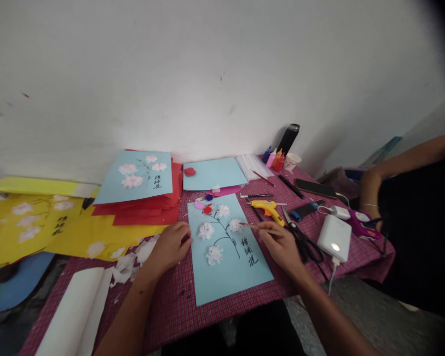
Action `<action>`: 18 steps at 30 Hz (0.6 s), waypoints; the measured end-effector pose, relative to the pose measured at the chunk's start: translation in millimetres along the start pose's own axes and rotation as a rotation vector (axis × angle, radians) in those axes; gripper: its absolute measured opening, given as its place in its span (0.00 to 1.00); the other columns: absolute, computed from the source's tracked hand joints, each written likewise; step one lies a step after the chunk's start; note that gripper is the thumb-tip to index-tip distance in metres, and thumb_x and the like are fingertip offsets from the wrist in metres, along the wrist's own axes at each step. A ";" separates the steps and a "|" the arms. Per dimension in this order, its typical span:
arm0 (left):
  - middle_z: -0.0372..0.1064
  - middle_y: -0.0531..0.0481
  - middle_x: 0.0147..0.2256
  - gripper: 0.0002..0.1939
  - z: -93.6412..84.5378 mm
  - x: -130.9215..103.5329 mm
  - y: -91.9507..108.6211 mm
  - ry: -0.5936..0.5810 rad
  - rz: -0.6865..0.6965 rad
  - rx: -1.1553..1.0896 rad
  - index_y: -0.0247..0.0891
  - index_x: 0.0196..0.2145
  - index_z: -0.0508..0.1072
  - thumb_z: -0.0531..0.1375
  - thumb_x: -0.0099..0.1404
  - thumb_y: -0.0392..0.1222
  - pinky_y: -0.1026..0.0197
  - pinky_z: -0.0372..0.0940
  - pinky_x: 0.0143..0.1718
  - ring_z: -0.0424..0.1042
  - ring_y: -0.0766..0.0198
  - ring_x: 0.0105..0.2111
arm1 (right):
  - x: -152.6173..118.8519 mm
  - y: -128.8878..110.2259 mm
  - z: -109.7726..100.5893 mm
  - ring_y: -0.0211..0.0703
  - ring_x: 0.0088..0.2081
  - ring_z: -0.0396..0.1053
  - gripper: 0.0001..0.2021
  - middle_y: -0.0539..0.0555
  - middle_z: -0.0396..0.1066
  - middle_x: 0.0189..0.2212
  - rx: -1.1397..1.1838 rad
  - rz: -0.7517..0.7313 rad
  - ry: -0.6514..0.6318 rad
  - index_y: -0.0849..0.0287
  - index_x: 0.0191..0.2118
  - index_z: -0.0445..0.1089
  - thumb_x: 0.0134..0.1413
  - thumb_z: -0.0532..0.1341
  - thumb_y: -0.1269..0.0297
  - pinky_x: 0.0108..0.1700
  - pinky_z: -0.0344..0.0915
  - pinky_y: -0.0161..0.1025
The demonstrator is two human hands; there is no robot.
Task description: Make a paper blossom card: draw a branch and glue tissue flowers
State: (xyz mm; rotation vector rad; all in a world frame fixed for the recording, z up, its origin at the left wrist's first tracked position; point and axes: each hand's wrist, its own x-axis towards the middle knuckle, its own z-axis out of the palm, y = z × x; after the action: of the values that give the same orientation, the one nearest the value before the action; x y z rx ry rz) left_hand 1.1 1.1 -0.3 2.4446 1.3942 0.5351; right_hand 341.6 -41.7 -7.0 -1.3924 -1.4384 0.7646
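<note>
My right hand (282, 243) is closed on a thin wooden paintbrush (263, 228). Its tip touches a white paper flower (236, 225) at the right of a light blue sheet (211, 284). Several fluffy flowers with purple specks, a drawn dark stem (228, 236) and black handwritten characters (249, 251) are on this sheet. Beside its left edge rests my left hand (173, 243), fingers loosely bent and with nothing visible in them. Small patches of red paint (207, 209), pink paint (199, 203) and dark blue paint (209, 197) lie by the top edge.
A finished-looking blue flower sheet (133, 173) lies on red paper (144, 217) at left, near yellow sheets (77, 237). Right are a yellow glue gun (267, 207), scissors (304, 242), a power bank (334, 238), a phone (315, 188) and paint bottles (274, 158). Another person's arm (404, 158) is far right.
</note>
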 end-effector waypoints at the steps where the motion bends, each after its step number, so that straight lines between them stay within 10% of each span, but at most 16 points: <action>1: 0.69 0.47 0.40 0.03 0.1 0.0 0.1 0.002 -0.001 0.001 0.40 0.33 0.66 0.56 0.65 0.39 0.54 0.63 0.45 0.68 0.56 0.42 | -0.9 -1.3 -1.2 0.43 0.32 0.70 0.09 0.53 0.74 0.32 -0.006 -0.001 0.012 0.59 0.40 0.74 0.59 0.60 0.60 0.33 0.64 0.37; 18: 0.69 0.46 0.41 0.03 1.3 0.1 -1.6 0.005 0.014 0.003 0.40 0.32 0.67 0.56 0.65 0.39 0.51 0.64 0.46 0.68 0.55 0.42 | -6.4 -4.2 0.0 0.43 0.29 0.69 0.10 0.53 0.73 0.29 0.001 0.002 -0.014 0.57 0.39 0.74 0.58 0.59 0.58 0.32 0.65 0.38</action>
State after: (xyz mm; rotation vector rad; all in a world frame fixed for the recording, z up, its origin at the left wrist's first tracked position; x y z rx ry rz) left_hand 0.5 1.9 -2.1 2.4593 1.3818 0.5434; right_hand 339.3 -48.6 -4.5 -1.3908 -1.4476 0.7775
